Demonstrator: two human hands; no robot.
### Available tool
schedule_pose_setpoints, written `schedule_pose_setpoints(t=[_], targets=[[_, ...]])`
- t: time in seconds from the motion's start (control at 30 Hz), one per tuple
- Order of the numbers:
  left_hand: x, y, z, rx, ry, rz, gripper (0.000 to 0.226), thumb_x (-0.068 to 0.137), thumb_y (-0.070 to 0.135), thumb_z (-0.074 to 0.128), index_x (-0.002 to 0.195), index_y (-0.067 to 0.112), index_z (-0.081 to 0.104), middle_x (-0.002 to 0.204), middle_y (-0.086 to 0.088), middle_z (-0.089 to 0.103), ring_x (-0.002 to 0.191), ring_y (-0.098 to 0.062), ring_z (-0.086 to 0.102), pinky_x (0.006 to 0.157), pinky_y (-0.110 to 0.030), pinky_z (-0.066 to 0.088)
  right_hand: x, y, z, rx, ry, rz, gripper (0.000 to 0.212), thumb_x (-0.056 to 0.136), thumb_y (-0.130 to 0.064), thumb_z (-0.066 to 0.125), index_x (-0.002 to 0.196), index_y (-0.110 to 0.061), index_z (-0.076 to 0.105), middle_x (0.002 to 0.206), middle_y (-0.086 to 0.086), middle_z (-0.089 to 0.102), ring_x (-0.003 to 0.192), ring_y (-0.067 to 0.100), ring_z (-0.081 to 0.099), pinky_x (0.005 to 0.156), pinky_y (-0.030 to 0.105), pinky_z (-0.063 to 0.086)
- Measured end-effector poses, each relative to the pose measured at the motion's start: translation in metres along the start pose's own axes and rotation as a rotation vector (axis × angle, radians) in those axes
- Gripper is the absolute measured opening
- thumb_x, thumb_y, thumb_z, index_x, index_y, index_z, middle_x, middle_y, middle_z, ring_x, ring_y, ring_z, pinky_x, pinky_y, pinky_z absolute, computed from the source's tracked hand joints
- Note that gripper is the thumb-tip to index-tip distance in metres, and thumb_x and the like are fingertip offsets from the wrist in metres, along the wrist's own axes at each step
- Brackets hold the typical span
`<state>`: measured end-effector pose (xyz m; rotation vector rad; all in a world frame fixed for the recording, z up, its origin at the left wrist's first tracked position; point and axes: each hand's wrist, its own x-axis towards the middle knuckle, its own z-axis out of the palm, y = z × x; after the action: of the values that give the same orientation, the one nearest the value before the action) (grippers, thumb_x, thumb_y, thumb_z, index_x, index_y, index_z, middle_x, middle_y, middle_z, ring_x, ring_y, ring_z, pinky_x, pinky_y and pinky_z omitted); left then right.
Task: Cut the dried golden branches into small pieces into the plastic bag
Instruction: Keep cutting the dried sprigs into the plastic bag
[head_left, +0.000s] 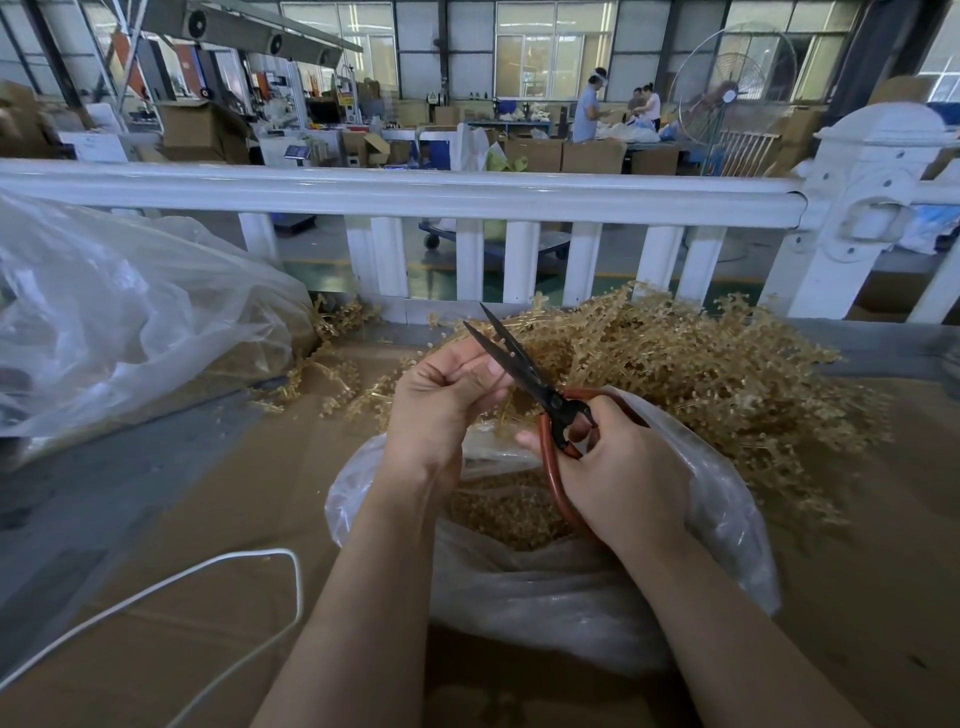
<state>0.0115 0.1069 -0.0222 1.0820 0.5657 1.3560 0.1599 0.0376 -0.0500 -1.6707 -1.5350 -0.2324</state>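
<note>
**Snipping a sprig over the open bag**

The left hand (441, 395) pinches a thin golden sprig (501, 415) between thumb and curled fingers, holding it right above the mouth of the plastic bag (727, 519) so that whatever is cut should drop straight in. The right hand (618, 467) grips the scissors (524, 364) with its fingers through the red loop handles; the dark blades stand apart, pointing up and away, with the sprig's stem running near the pivot where the cut bites hardest. Whether the stem already sits between the blades is hard to tell, since the left thumb covers that spot.

The bag stands open between the forearms on the cardboard-covered table (208, 519), and a layer of small golden pieces (509, 514) lies inside it, so the work looks well under way. The uncut pile of branches (701, 374) lies just behind and to the right of the bag, within easy reach of either hand. A few loose sprigs (332, 374) are scattered to the left of the left hand.

A larger clear bag (130, 312) lies at the left, a white cord (208, 571) loops across the cardboard, and a white fence (467, 192) closes off the far edge.
</note>
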Motion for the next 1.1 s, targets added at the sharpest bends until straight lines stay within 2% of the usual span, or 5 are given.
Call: schedule_pose_setpoints(t=[0.23,0.4,0.63,0.87,1.1], targets=[[0.0008,0.0001,-0.0007,0.000,0.008,-0.008,0.020,0.088,-0.006,0.061,0.102,0.004,0.070,0.083,-0.002,0.075,0.073,-0.009,0.069,0.072,-0.018,0.056,0.0008,0.0011,0.0016,0.007,-0.017,0.003,0.056,0.076,-0.077,0.057,0.079,-0.022,0.059,0.065,-0.019,0.052,0.056,0.002,0.048,0.046,0.011,0.028],[0.0005,0.0009,-0.0005,-0.009,0.010,-0.005,0.020,0.088,-0.008,0.060,0.103,0.002,0.070,0.085,-0.005,0.074,0.074,-0.010,0.068,0.074,-0.019,0.056,0.0013,-0.0007,0.0000,0.041,0.016,-0.014,0.051,0.075,-0.073,0.064,0.071,-0.025,0.048,0.055,-0.024,0.034,0.050,-0.004,0.037,0.045,0.012,0.025],[0.0008,0.0020,0.0004,0.005,0.051,-0.006,0.020,0.087,-0.009,0.063,0.102,0.001,0.071,0.087,-0.007,0.076,0.073,-0.012,0.070,0.070,-0.020,0.057,0.0010,0.0001,-0.0001,0.029,0.031,-0.012,0.050,0.075,-0.061,0.078,0.068,-0.026,0.043,0.052,-0.025,0.025,0.049,-0.001,0.034,0.044,0.015,0.022],[-0.0004,0.0044,-0.0021,0.100,0.023,0.043,0.021,0.085,-0.007,0.066,0.085,0.011,0.078,0.082,-0.006,0.076,0.072,-0.014,0.070,0.071,-0.023,0.057,0.0013,0.0036,0.0035,-0.019,0.021,-0.003,0.047,0.078,-0.065,0.073,0.075,-0.020,0.058,0.059,-0.020,0.042,0.053,0.003,0.043,0.046,0.018,0.026],[-0.0005,0.0045,-0.0028,0.144,-0.024,0.049,0.024,0.086,-0.007,0.066,0.080,0.014,0.077,0.078,-0.004,0.075,0.072,-0.013,0.068,0.075,-0.025,0.056,0.0015,0.0041,0.0048,-0.043,0.029,0.007,0.048,0.079,-0.064,0.074,0.073,-0.021,0.054,0.056,-0.015,0.047,0.050,0.007,0.043,0.046,0.021,0.030]])
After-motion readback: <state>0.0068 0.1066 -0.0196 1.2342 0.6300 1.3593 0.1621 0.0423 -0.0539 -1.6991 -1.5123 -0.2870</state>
